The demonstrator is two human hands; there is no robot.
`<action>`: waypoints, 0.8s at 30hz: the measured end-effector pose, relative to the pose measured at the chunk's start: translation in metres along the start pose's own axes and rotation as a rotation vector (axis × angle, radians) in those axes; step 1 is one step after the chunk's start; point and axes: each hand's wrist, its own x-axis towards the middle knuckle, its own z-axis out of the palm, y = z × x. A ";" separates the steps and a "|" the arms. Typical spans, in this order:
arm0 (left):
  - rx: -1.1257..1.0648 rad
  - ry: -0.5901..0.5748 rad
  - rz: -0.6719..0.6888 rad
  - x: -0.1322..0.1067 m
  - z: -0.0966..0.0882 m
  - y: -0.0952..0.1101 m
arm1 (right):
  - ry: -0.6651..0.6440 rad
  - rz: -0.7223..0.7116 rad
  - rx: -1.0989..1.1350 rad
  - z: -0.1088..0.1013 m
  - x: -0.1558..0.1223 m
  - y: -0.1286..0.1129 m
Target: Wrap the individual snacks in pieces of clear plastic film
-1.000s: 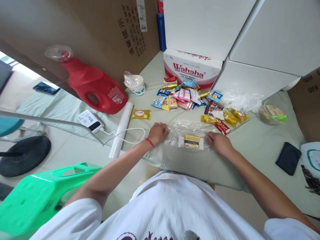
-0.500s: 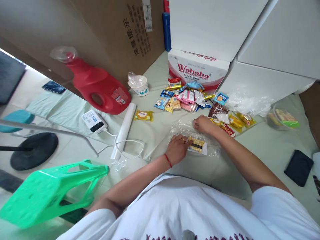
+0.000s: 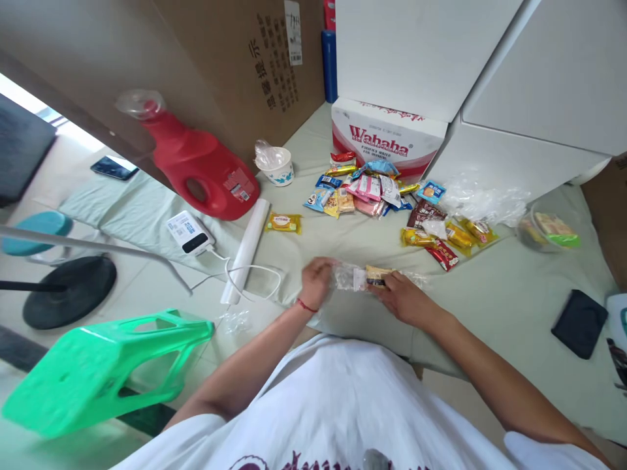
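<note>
Near the front edge of the pale cloth, my left hand is closed on the left end of a sheet of clear plastic film; motion blurs it slightly. A small yellow snack packet with a dark band lies on the film, a white piece of card or paper beside it. My right hand grips the packet's right side, thumb and fingers closed, with film sticking out to the right beyond it. Whether the film wraps fully around the packet cannot be seen.
Colourful snack packets are piled before a Wahaha carton. More yellow packets lie right, near crumpled plastic. Left are a single yellow packet, a white roll, a red jug, a paper cup and a green stool.
My left hand has left the packet and moved left, drawing the film's end with it. My right hand has come down from the film's far edge onto the packet. The film is now narrower.
</note>
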 end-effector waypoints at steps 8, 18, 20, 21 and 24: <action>0.272 -0.185 -0.043 0.004 -0.019 0.023 | 0.003 0.032 0.023 -0.012 0.003 -0.004; -0.277 -0.401 -0.156 0.010 0.014 0.087 | 0.099 -0.009 0.198 -0.009 -0.004 -0.004; -0.159 -0.348 -0.090 0.005 0.025 0.092 | 0.180 -0.011 0.342 -0.010 -0.013 0.004; -0.078 -0.323 -0.048 0.002 0.028 0.092 | 0.250 0.057 0.392 -0.010 -0.017 0.009; 0.136 -0.237 0.035 -0.006 0.033 0.089 | 0.443 0.494 0.294 -0.006 -0.025 0.025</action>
